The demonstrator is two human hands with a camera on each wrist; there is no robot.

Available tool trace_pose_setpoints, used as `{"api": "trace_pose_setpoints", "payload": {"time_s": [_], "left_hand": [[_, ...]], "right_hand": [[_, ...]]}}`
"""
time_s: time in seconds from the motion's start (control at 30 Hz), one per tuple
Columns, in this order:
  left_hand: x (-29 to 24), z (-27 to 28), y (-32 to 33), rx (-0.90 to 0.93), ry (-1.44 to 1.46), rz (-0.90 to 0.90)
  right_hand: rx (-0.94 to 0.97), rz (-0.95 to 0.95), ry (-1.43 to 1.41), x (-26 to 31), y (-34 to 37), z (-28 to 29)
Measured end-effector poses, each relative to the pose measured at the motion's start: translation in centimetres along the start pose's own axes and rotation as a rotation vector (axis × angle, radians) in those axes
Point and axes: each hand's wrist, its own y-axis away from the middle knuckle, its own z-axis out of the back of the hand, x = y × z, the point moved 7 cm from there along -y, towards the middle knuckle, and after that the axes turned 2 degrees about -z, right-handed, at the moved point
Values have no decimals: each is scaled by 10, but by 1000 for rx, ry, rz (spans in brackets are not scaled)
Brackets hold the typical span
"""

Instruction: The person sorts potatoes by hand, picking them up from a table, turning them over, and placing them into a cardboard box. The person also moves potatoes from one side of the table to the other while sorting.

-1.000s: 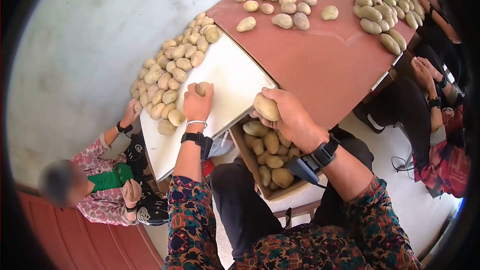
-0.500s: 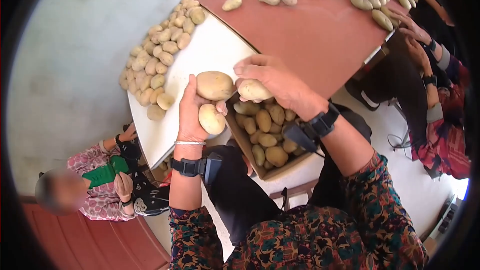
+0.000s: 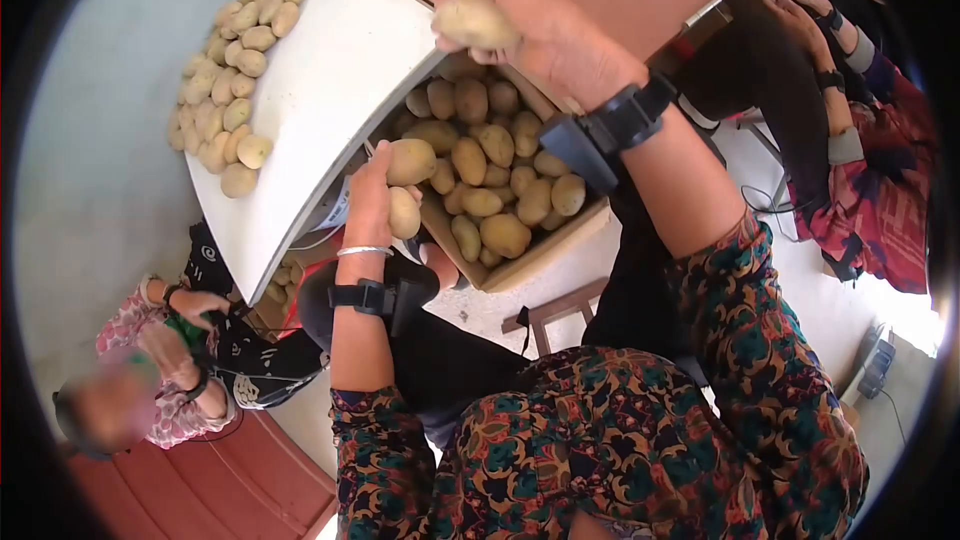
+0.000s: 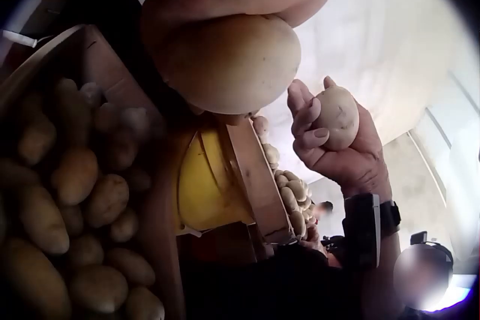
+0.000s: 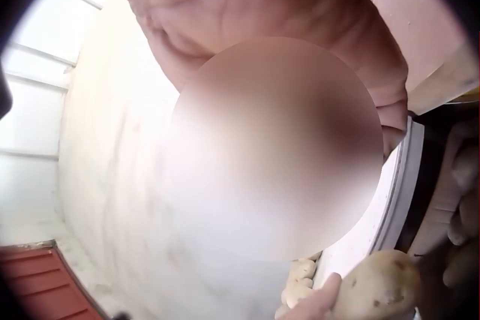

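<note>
Potatoes [image 3: 412, 162] still in both hands [image 3: 560, 40], now farther apart

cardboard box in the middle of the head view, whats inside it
The cardboard box holds a heap of potatoes. Those on top show; they cover its floor and anything deeper. The black device on the right wrist also hides part of its right side.

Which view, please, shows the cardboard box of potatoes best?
The head view: most of the box and its potatoes show clearly. The left wrist view shows it darker and cut off; the right wrist view, only a dim part at the edge.
</note>
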Motion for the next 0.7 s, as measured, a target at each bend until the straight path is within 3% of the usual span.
{"api": "trace_pose_setpoints", "payload": {"time_s": [0.07,0.13,0.3,0.37,0.4,0.47,0.6,0.7], "left_hand": [[12,-9,0,58,-40,48],[22,-24,6,153,-107,103],[28,-35,-2,156,-99,63],[37,-26,-9,102,349,218],[41,-18,-14,100,350,215],[58,-6,-18,46,746,346],[65,-10,1,7,785,475],[81,-14,0,120,658,495]], "right_hand": [[-33,82,-218,12,-3,13],[-35,56,-236,17,4,11],[-59,-52,-322,12,-4,10],[-10,-34,-426,14,-3,7],[-5,-33,-424,15,-3,6],[-16,-80,-509,13,-4,4],[115,-72,-505,8,-9,3],[279,-28,-459,10,-10,-7]]}}
